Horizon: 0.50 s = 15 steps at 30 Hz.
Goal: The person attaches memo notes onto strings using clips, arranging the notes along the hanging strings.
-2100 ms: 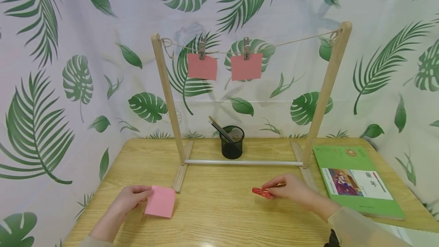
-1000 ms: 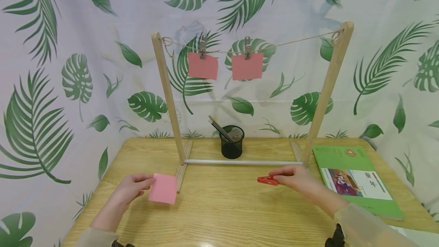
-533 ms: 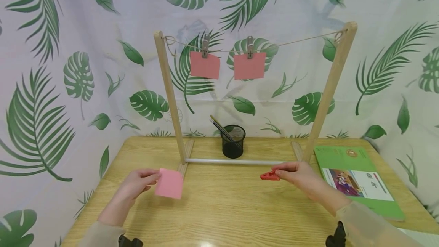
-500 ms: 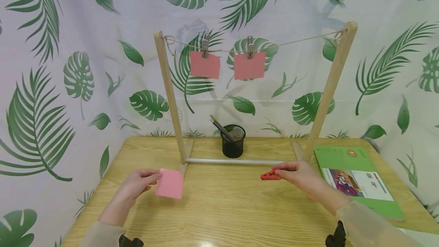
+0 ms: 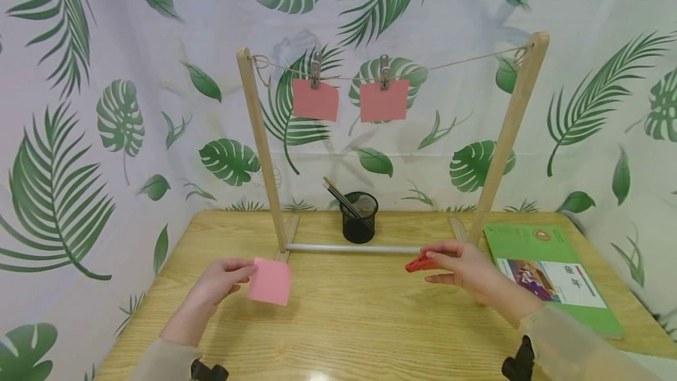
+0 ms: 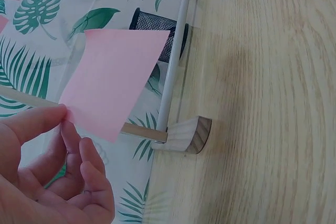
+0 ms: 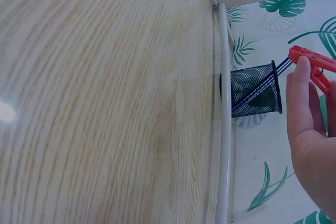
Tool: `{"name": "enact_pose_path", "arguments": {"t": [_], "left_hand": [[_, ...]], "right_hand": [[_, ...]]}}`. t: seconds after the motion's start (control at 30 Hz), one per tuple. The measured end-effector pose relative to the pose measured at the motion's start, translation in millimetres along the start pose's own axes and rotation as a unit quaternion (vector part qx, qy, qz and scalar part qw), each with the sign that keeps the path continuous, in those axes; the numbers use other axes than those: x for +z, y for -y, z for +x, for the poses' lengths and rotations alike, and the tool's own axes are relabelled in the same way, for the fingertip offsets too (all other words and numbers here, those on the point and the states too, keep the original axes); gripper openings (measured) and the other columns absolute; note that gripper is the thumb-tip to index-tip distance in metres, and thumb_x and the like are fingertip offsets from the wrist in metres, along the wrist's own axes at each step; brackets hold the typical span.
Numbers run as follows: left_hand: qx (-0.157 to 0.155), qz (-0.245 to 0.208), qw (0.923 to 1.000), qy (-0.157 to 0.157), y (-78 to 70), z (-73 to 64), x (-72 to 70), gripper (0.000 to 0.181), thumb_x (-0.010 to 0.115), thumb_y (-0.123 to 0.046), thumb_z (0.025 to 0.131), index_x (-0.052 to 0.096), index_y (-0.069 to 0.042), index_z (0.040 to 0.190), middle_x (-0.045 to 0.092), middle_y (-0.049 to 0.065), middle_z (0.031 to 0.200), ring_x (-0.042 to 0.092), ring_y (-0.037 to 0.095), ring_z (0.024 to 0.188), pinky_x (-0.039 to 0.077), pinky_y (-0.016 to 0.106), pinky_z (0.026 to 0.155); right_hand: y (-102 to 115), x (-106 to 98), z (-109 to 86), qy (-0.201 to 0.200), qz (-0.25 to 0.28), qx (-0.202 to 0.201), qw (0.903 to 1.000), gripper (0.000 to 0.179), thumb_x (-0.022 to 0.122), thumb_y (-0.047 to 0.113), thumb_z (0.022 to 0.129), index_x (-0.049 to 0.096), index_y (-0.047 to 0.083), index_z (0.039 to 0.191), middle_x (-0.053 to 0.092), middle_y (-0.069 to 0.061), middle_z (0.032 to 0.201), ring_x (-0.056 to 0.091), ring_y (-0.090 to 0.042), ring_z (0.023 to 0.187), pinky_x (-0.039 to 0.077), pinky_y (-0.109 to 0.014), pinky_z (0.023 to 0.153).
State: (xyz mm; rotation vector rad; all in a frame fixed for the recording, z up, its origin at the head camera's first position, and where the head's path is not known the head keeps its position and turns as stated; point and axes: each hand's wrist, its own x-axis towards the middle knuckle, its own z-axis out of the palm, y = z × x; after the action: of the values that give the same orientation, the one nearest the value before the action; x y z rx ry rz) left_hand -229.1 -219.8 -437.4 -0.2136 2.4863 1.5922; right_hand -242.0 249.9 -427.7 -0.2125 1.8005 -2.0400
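My left hand (image 5: 224,281) pinches a pink sticky note (image 5: 269,281) by its upper left corner, held above the table. In the left wrist view the thumb and index finger meet on the edge of the note (image 6: 113,77). To the right, my right hand (image 5: 465,266) holds a red clothespin (image 5: 420,261) between thumb and fingers; the right wrist view shows this clothespin (image 7: 312,61) from the side. Two pink notes, one left (image 5: 315,102) and one right (image 5: 384,102), hang from a string under metal clips, one clip (image 5: 315,69) on each.
A wooden frame with a left post (image 5: 259,146) and a right post (image 5: 508,134) carries the string. Behind its white crossbar (image 5: 359,248) stands a black mesh cup (image 5: 359,225) with pencils. A green book (image 5: 552,281) lies at the right on the wooden table (image 5: 338,322).
My left hand has moved right and up with the note. My right hand has risen slightly with the clothespin, which now tilts more, and its lower fingers have spread.
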Motion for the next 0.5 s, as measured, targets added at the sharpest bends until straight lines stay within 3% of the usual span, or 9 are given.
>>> {"name": "enact_pose_path", "arguments": {"t": [0.27, 0.5], "left_hand": [[0.008, -0.008, 0.9999, -0.010, -5.1, 0.3, 3.4, 0.038, 0.064, -0.020, 0.097, 0.064, 0.008, 0.123, 0.068, 0.017, 0.116, 0.061, 0.012, 0.087, 0.050, 0.026, 0.076], [0.006, -0.018, 0.9997, -0.012, -10.6, 0.4, 6.8, 0.041, 0.064, -0.023, 0.097, 0.063, 0.006, 0.126, 0.065, 0.019, 0.123, 0.062, 0.016, 0.096, 0.049, 0.027, 0.079]], "right_hand": [[7.3, -0.2, -2.7, 0.010, 0.035, -0.014, 0.9992, 0.016, 0.055, 0.012, 0.102, 0.069, 0.017, 0.108, 0.071, 0.002, 0.106, 0.070, -0.014, 0.100, 0.058, -0.038, 0.089], [7.2, -2.3, -2.6, 0.021, 0.075, -0.034, 0.9964, 0.021, 0.051, 0.008, 0.103, 0.070, 0.014, 0.108, 0.071, -0.001, 0.106, 0.070, -0.017, 0.101, 0.057, -0.033, 0.091]]}}
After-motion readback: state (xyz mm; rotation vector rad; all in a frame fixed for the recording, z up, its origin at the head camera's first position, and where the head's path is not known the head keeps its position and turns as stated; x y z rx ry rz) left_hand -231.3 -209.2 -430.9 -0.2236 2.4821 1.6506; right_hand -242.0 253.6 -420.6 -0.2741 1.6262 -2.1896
